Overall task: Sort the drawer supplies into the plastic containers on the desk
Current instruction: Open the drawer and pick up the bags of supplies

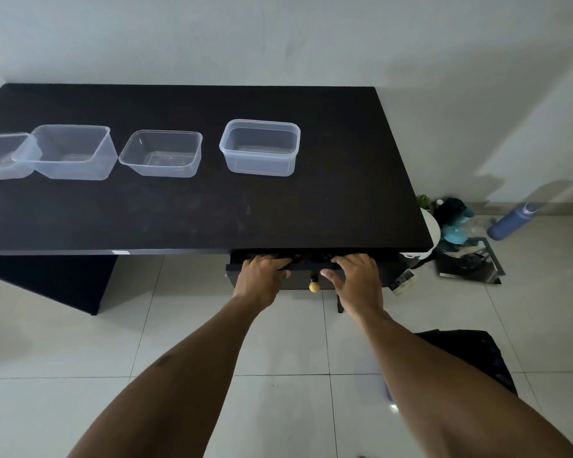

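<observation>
**Four clear tubs in a row, drawer slightly open**

Four clear plastic containers stand upright and open-topped in a row across the far left of the black desk (212, 209). The small leftmost container (0, 158) is cut by the frame edge. The rim of the larger square container (70, 153) overlaps it. Right of these sits a shallower rectangular container (161, 155). The round-cornered, thick-rimmed container (260, 148) stands apart at the right end. Under the desk's near right edge, the black drawer with a round yellow knob (314, 286) is pulled out slightly. Its contents are too dark to tell.
</observation>
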Available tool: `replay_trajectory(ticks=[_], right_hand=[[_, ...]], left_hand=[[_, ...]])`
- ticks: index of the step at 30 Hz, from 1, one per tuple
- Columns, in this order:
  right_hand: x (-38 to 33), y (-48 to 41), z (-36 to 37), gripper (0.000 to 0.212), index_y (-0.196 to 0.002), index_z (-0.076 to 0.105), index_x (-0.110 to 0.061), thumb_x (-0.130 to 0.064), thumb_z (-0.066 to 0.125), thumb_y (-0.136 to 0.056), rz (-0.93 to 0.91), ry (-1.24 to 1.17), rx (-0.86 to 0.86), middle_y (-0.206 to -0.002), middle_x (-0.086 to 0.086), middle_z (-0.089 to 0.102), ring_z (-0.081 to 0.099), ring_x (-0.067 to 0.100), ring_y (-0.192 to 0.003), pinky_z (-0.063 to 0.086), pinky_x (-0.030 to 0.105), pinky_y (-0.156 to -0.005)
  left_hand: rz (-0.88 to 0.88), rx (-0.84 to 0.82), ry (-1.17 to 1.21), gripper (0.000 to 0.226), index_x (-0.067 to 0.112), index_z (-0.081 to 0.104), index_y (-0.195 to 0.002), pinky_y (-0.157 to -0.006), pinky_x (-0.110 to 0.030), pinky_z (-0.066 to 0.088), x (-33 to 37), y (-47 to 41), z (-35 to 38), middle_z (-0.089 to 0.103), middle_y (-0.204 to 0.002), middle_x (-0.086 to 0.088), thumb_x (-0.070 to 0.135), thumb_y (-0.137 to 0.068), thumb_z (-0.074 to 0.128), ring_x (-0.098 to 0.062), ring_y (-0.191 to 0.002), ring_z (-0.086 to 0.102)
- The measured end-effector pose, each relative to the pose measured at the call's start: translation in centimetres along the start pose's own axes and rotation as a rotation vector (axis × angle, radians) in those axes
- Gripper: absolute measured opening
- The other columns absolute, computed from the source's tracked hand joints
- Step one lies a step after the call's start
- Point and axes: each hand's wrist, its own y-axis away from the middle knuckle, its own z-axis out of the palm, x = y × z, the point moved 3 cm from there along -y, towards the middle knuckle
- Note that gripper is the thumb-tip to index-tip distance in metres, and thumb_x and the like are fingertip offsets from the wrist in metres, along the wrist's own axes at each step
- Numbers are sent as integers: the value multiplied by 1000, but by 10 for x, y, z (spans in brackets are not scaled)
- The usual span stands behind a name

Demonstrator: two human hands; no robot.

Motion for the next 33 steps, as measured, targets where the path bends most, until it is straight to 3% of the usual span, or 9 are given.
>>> replay_trajectory(ticks=[5, 15, 21, 28, 33], right_hand=[[10, 32, 1, 63, -105, 73, -15, -66, 41, -89, -24, -29, -8, -98, -1, 69, 57, 22, -102, 41, 40, -95], [2, 84, -14, 78, -97, 77, -19, -75, 24, -89, -48, 10, -17, -89, -3, 69, 61, 25, -92, 45, 46, -84], [2, 109, -18, 79, -99, 77, -18, -78, 27, -85, -44, 21, -80, -91, -2, 69, 59, 24, -95, 42, 44, -84], [4, 141, -21, 47, -109, 74, -21, -60, 54, -90, -36, 32, -196, -104, -4, 66, 50, 20, -108, 31, 40, -95], [4, 165, -28, 43, -110, 73, -21, -56, 57, -91, -48, 25, -212, -105, -4, 65, 50, 20, -109, 30, 40, -94]], left_hand=[[62, -19, -41, 37, 36, 55, -138, -88, -35, 39, -1, 28, 9, 69, -103, 1, 33, -101, 50, -22, -95, 59], [48, -61, -50, 37, 36, 56, -138, -87, -36, 38, 10, 85, 17, 69, -107, 2, 35, -102, 48, -23, -100, 58], [26, -35, -55, 36, 35, 58, -136, -87, -35, 39, 17, 114, 22, 71, -104, 1, 33, -101, 50, -23, -98, 60], [15, -22, -28, 33, 30, 65, -130, -78, -35, 41, 24, 148, 31, 74, -101, -3, 30, -99, 56, -26, -92, 64], [0, -19, -13, 32, 31, 65, -129, -79, -36, 47, 28, 171, 37, 75, -105, -2, 32, -97, 59, -25, -95, 64]])
